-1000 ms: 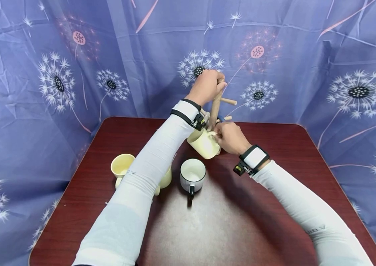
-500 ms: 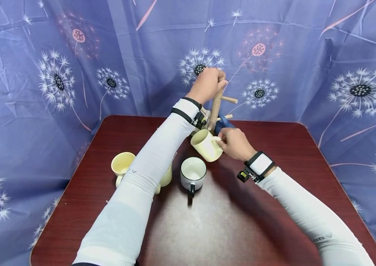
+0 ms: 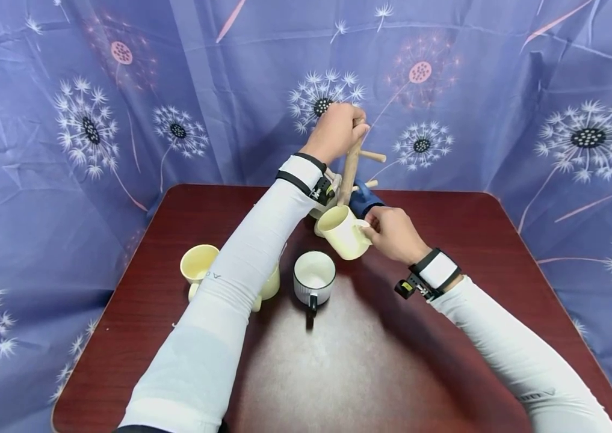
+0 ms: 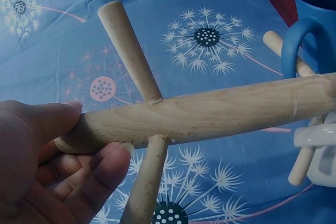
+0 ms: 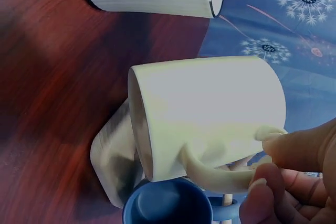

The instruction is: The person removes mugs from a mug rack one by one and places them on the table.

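Observation:
My left hand (image 3: 335, 133) grips the top of a wooden mug tree's post (image 3: 349, 174); the left wrist view shows thumb and fingers around the post end (image 4: 231, 113), above two bare upper pegs. My right hand (image 3: 396, 234) pinches the handle of a pale yellow mug (image 5: 210, 108), held tilted in front of the stand. Behind it, a blue mug (image 3: 362, 199) hangs by its handle on a lower peg. On another lower peg is a white mug (image 4: 323, 153), mostly covered by my left wrist in the head view.
A white ribbed mug (image 3: 313, 273) with a black handle stands upright mid-table. To its left are a yellow mug (image 3: 197, 261) and another pale yellow mug (image 3: 271, 287), partly hidden by my left sleeve. A patterned curtain (image 3: 251, 108) closes off the back.
My right hand has drawn the pale yellow mug slightly right and away from the post, bringing the blue mug into fuller view. The left hand keeps its grip on the post.

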Demonstrator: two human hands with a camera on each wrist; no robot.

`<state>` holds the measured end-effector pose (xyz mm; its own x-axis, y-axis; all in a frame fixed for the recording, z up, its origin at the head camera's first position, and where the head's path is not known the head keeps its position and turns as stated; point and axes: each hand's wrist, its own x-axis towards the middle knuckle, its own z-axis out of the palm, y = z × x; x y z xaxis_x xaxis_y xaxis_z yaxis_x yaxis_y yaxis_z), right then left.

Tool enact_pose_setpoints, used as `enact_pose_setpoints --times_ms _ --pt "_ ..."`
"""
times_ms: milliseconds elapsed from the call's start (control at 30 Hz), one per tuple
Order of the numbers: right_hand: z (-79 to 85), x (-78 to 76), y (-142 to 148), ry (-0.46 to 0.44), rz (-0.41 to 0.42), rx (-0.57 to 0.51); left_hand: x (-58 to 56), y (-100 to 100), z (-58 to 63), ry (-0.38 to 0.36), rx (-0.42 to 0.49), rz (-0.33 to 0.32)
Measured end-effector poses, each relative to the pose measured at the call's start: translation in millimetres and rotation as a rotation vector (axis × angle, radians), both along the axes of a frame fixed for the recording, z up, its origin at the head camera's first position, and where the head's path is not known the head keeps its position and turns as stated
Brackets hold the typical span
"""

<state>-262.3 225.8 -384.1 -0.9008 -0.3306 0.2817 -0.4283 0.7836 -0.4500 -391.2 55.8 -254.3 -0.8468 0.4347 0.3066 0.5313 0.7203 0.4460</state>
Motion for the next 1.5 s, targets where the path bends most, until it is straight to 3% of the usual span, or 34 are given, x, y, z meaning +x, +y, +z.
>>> enact_pose_setpoints --times_ms 700,1133,1500 --pt "-11.5 39.4 4.0 0.070 -0.104 -0.123 -0.2 0.0 2.8 -0.022 -0.003 0.008" --pt "-23.3 60.1 15.7 -0.023 -0.150 -0.213 -0.6 1.8 2.9 -0.028 -0.005 0.015" --pt "-38.1 77.9 14.0 -0.133 -0.145 -0.355 -1.6 1.2 1.3 -0.009 0.002 0.013"
